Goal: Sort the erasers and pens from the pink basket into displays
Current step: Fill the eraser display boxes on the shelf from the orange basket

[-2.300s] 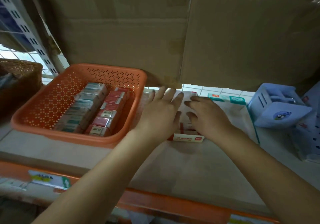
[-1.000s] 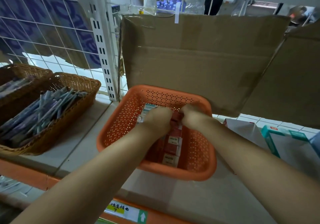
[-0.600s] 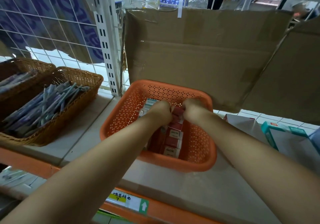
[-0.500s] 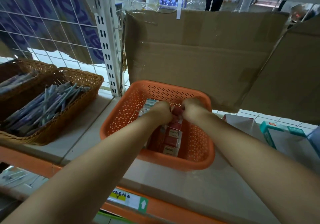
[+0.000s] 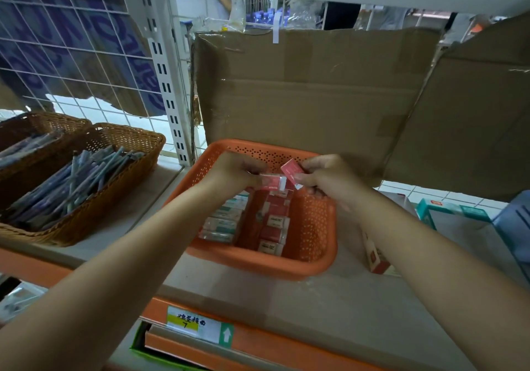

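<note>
An orange perforated basket (image 5: 315, 227) sits on the shelf and holds rows of boxed erasers: red-wrapped ones (image 5: 274, 224) on the right, green-and-white ones (image 5: 222, 221) on the left. Above the basket's far half, my left hand (image 5: 232, 171) pinches a red-and-white eraser (image 5: 271, 183) held level. My right hand (image 5: 325, 177) pinches a second red eraser (image 5: 290, 169), tilted, close beside the first. Both erasers are lifted clear of the rows below.
Two wicker baskets (image 5: 114, 198) of pens (image 5: 71, 184) stand at the left. Flattened cardboard (image 5: 315, 98) leans behind the shelf. A red-and-white box (image 5: 375, 258), a teal-edged box (image 5: 447, 208) and a blue holder (image 5: 513, 227) lie at the right. The orange shelf edge carries a label (image 5: 198, 326).
Both hands rose out of the basket's rows, each now holding a red eraser above them. Earlier they came from the box at the right over to the basket.
</note>
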